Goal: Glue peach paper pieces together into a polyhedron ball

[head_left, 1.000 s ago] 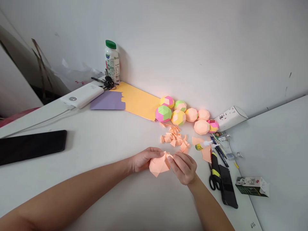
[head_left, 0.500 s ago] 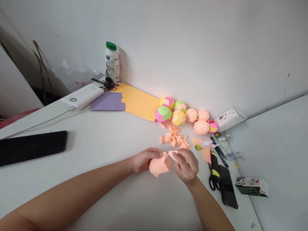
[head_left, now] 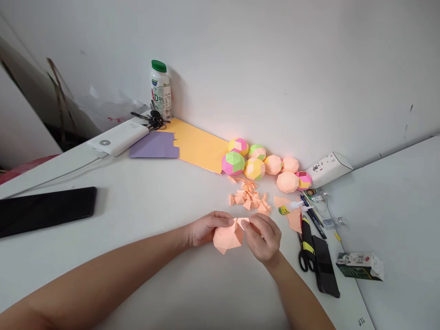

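Step, as judged: a folded piece (head_left: pixel 243 222) is being fitted at the two o'clock edge of a paper shell (head_left: pixel 225 239); careful alignment is called for next. Shell: peach, faceted, pointed toward six o'clock; held over the counter (head_left: pixel 154 197), at the view's six o'clock. Grip: shell pinched by left hand (head_left: pixel 207 227), piece by right hand (head_left: pixel 265 236).

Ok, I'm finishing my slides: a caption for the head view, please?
Left hand holding a paper shape, right hand pinching a paper piece beside it.
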